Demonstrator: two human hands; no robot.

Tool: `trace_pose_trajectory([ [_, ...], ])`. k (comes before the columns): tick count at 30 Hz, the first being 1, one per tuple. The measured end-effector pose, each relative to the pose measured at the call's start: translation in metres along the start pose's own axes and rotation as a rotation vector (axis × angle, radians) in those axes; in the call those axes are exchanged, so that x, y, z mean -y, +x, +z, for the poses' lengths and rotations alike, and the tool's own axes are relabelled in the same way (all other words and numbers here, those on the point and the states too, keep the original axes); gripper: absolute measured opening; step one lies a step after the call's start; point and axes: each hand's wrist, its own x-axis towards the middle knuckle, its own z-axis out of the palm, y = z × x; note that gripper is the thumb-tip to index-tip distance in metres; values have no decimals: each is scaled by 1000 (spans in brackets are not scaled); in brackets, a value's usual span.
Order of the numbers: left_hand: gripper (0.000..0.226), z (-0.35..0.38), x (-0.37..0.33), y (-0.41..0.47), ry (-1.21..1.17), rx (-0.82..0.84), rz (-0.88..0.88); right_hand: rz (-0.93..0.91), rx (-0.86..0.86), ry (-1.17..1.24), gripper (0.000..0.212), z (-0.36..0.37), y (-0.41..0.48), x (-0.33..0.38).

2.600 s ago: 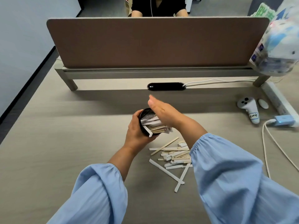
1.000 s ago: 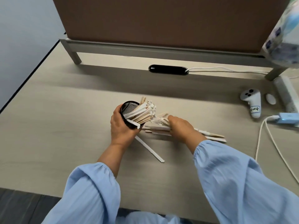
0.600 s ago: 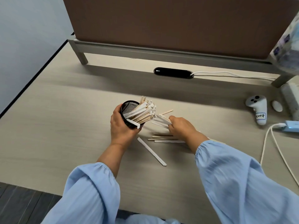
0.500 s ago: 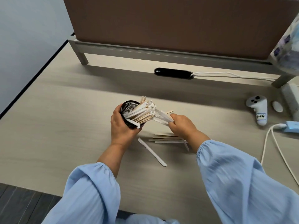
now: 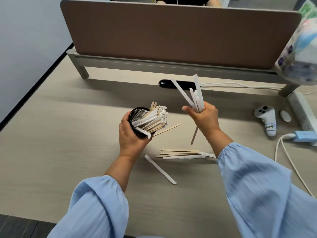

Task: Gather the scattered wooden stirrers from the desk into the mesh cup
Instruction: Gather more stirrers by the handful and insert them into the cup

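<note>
- We count one mesh cup; the packed stirrers in it are too many for us to number.
- We see about five raised stirrers.
- We count roughly seven loose stirrers on the desk.
- We see one white controller.

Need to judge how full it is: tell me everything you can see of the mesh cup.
The mesh cup is a round black holder of fine wire mesh with a solid rim. The left hand grips its wall and holds it tilted, mouth up and to the right. It is packed with stirrers, some paper-wrapped, some bare wood, whose ends fan out past the rim. One wrapped stirrer lies across the lower rim. The hand hides its base.
</note>
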Motion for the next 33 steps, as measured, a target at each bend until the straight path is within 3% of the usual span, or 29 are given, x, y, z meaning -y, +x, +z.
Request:
trace_pose_trajectory([
  [10,86,14,-4,1,-6,54,29,57,-250,601,43,-18,21,16],
  [21,87,33,-3,-5,0,83,62,105,-107,360,30,7,0,-38],
  [29,85,38,-5,0,-1,75,63,-25,-231,453,47,-4,22,-11],
  [33,87,41,-2,1,3,83,51,-27,-221,403,25,-3,26,-17],
])
